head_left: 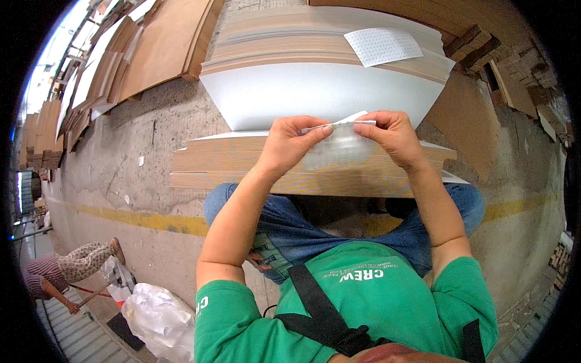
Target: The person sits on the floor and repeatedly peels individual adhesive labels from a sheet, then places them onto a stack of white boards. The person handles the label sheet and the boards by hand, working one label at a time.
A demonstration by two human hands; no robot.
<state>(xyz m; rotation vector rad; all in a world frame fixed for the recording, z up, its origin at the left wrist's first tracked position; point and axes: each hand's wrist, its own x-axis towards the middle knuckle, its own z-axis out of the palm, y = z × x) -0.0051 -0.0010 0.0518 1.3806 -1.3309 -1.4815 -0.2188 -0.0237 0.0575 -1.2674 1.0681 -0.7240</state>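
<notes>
In front of my chest, my left hand (293, 142) and my right hand (396, 136) are close together, each pinching the top edge of a thin, translucent whitish sheet (339, 150). A white strip along that edge is folded or curled up between the fingertips; whether it is part of the sheet, I cannot tell. Below the sheet lies a stack of corrugated cardboard (230, 162), its ribbed edges facing me. Just beyond, a larger stack of white-faced cardboard (315, 85) leans away. On top of it rests a white sheet with rows of small dark marks (384, 47).
My legs in jeans (239, 209) are spread behind the near stack. Brown boards (163, 54) stand at the far left, with more cardboard (514, 91) at the right. A yellow line (145, 221) crosses the concrete floor. Another person (66, 266) is by plastic bags (160, 317) lower left.
</notes>
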